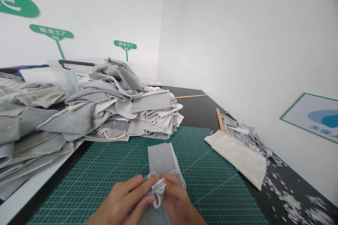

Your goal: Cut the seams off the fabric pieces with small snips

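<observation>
A strip of grey knit fabric lies on the green cutting mat and runs down beneath my hands. My left hand is closed on a bunched, curled-over part of this fabric, thumb and fingers pinching it from the left. From the right, my right hand pinches the same bunch, its fingertips meeting those of my left. A pale edge of the cloth loops out between the hands. Whether anything small sits inside the folds is hidden.
A big heap of grey and cream fabric pieces covers the left side, against a clear plastic box. On the right are a folded cream cloth, a wooden ruler and fabric scraps. Another wooden strip lies farther back.
</observation>
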### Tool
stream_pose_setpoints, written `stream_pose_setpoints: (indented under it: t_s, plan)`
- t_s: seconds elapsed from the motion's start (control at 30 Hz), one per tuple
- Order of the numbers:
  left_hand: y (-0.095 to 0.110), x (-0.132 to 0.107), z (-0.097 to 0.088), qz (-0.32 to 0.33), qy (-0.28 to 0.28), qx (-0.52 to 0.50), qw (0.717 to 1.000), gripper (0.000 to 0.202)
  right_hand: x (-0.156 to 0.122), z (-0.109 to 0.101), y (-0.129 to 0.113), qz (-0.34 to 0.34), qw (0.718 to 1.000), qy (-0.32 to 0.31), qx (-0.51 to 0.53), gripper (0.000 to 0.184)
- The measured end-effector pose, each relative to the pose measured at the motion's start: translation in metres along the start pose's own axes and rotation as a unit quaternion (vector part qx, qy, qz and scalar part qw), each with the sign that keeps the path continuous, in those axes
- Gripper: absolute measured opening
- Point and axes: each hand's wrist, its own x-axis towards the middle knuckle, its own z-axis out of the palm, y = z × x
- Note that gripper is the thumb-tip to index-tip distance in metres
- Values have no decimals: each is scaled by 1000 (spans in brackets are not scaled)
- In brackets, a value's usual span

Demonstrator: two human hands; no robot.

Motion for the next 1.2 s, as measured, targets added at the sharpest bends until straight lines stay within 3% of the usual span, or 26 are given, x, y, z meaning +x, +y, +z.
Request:
stream_pose_setpoints:
  t_s: [0.67, 0.8, 0.97, 1.2]
  plan:
    - [0, -3, 0, 8, 14, 25, 1000, 34, -1, 1, -1, 5, 1000, -8, -3, 25]
    - [3, 4, -3, 4, -10, 14, 1000, 34, 0, 1, -1, 6, 1000, 0, -5, 23]
    - [3, 5, -2, 11, 20, 10, 1000, 31, 1, -2, 1, 4, 1000, -5, 0, 25]
    - [3, 3, -5, -5, 2, 15, 1000, 34, 0, -1, 1, -1, 1000, -5, -18, 26]
